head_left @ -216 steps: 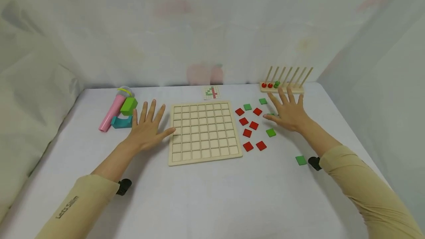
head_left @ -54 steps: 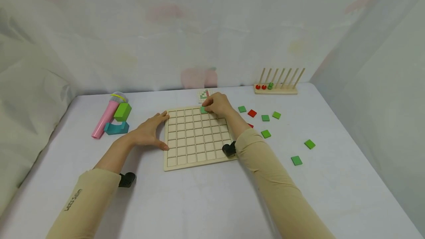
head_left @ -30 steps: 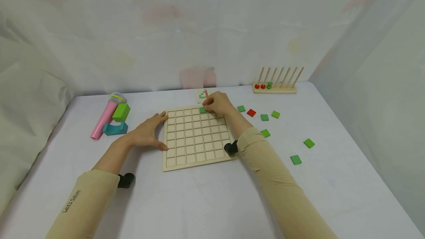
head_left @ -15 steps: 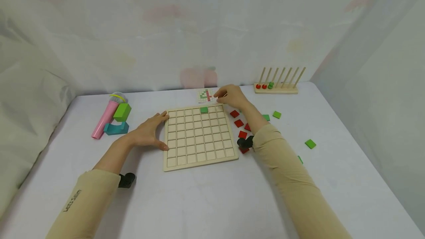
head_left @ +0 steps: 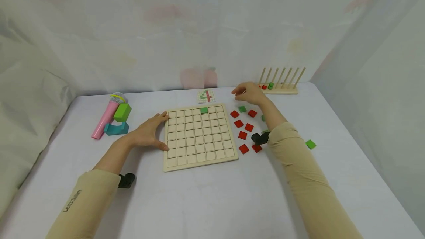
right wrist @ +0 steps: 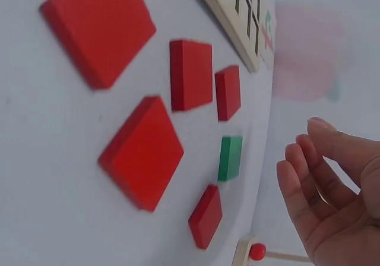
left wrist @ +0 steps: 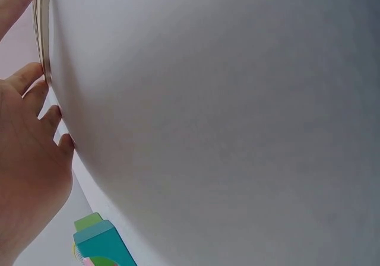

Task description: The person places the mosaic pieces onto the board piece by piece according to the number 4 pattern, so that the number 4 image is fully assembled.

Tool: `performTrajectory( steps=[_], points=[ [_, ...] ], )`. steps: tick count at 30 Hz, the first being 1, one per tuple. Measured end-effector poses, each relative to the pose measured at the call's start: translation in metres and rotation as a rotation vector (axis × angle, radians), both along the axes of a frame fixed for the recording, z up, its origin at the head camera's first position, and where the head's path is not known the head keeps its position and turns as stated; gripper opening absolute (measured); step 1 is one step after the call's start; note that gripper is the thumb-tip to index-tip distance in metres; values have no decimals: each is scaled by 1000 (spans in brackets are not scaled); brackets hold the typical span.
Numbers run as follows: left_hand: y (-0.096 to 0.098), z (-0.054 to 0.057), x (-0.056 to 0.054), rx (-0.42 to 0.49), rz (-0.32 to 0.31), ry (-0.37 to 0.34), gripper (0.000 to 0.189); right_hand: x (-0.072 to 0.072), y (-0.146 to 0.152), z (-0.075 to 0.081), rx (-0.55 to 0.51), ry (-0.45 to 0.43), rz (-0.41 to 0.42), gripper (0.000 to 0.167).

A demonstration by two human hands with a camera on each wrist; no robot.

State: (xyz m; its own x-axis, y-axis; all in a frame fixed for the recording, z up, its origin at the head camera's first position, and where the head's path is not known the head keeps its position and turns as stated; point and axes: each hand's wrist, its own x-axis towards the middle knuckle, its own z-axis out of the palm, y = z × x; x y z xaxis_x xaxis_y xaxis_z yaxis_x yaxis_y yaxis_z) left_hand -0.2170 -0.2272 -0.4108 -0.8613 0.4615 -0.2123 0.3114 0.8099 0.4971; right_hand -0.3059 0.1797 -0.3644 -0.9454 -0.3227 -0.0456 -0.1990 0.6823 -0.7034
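A wooden grid board (head_left: 198, 139) lies mid-table, with one green square tile (head_left: 204, 110) in its top row. My left hand (head_left: 146, 132) rests at the board's left edge, thumb and fingers spread along it. In the left wrist view, fingertips (left wrist: 35, 70) touch the board's side. My right hand (head_left: 250, 93) hovers beyond the loose tiles, fingers loosely bent. The right wrist view shows nothing between its thumb and fingers. Below it lie a green tile (head_left: 242, 109) and several red tiles (head_left: 249, 127). A small pattern card (head_left: 206, 96) lies behind the board.
At the left lie a pink toy microphone (head_left: 107, 117), a green block (head_left: 122, 112) and a teal arch block (head_left: 116, 128). A peg rack (head_left: 282, 90) with red and green beads stands at the back right, partly behind the right hand. Another green tile (head_left: 310, 144) lies far right.
My right hand has let go of the green tile, which stays in the board's top row, and moved right above the loose tiles. My left hand has stayed at the board's edge this past second.
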Motion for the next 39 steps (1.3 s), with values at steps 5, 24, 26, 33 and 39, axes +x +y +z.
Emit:
performTrajectory(
  steps=[5, 24, 26, 33, 39],
  points=[
    [0, 0, 0, 0, 0, 2, 125, 2, 13, 0, 25, -35, -10, 29],
    [0, -2, -2, -3, -13, 16, 125, 2, 35, -15, 113, -222, 0, 34],
    [0, -2, -2, 2, -14, 16, 125, 2, 35, -16, 106, -243, 17, 36],
    [0, -3, -1, -1, -15, 19, 126, 3, 35, -20, 95, -275, 65, 39],
    [0, -2, -1, 2, -19, 18, 125, 2, 37, -23, 109, -285, 69, 40]
  ],
)
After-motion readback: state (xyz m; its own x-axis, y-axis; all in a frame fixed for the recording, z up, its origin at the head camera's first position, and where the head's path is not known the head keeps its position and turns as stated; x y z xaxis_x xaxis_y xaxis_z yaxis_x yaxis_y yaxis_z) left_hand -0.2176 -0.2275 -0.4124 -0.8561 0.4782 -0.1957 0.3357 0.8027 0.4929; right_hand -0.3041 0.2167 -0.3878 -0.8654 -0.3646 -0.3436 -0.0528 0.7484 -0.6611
